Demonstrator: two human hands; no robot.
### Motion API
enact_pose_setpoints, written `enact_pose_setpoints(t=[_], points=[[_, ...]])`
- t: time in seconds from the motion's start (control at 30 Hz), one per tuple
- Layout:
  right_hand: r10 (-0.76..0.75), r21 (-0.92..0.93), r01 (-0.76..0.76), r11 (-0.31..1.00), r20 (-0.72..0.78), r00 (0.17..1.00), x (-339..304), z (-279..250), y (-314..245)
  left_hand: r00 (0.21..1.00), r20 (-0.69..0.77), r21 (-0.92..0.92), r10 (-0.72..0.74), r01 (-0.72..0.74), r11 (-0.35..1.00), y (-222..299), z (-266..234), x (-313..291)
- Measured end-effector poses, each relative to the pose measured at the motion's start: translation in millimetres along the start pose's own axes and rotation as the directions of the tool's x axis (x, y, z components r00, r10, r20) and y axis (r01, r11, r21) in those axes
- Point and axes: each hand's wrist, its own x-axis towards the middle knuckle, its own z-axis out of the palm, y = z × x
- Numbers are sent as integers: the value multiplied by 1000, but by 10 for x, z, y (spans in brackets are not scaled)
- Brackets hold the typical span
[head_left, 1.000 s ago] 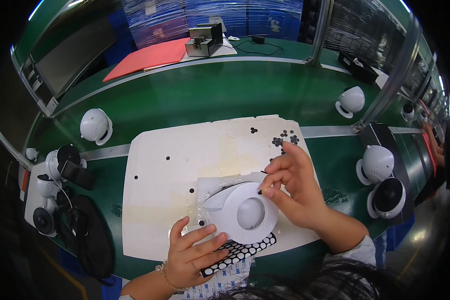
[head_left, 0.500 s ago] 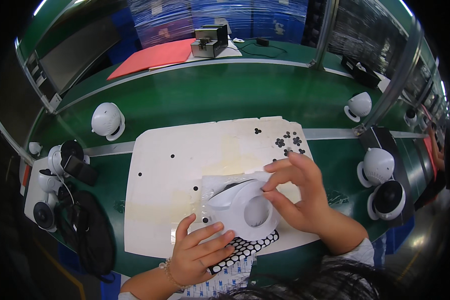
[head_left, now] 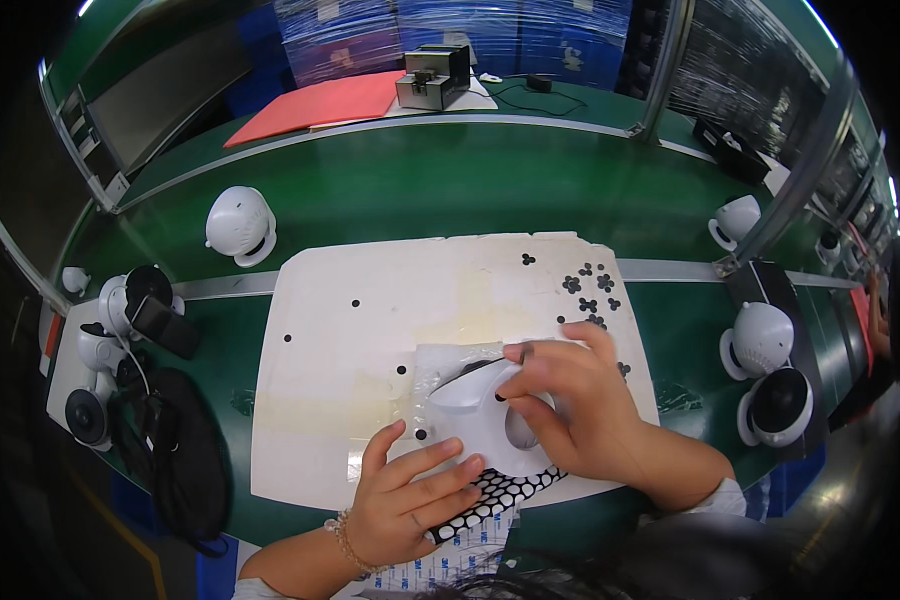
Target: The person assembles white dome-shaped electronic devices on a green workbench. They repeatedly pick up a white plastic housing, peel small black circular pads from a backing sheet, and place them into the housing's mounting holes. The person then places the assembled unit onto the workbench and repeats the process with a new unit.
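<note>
A white rounded camera housing (head_left: 460,415) with a ring-shaped base lies tilted on a translucent padded sheet (head_left: 430,358). My right hand (head_left: 580,400) is over the ring, thumb and index finger pinched on a small black round pad (head_left: 499,398). Part of the ring's opening is hidden behind that hand. My left hand (head_left: 410,495) has its fingers stretched and spread, their tips against the lower left of the housing and over a black sheet with white circles (head_left: 500,500). Beneath it lies a printed white backing sheet (head_left: 460,560).
Several black round pads (head_left: 588,283) are scattered on the white board (head_left: 320,400). White cameras stand left (head_left: 242,225) and right (head_left: 762,340). A black bag (head_left: 185,450) with a cable lies at left. A metal device (head_left: 435,77) and red sheet (head_left: 320,108) sit on the back shelf.
My right hand has moved left and slightly down across the ring base, still pinching. My left hand stays beside the housing. White cameras on the far green surface have shifted right; the whole view has shifted slightly.
</note>
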Motion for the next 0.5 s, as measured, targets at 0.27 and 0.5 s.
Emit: enact_pose_setpoints(t=[0.27, 0.5], points=[[236, 323, -210, 923, -41, 971, -322, -35, -53, 1000, 3, -13, 9, -9, 1000, -32, -24, -3], [239, 411, -261, 873, 106, 965, -390, 77, -163, 1000, -17, -40, 12, -13, 999, -66, -55, -13]])
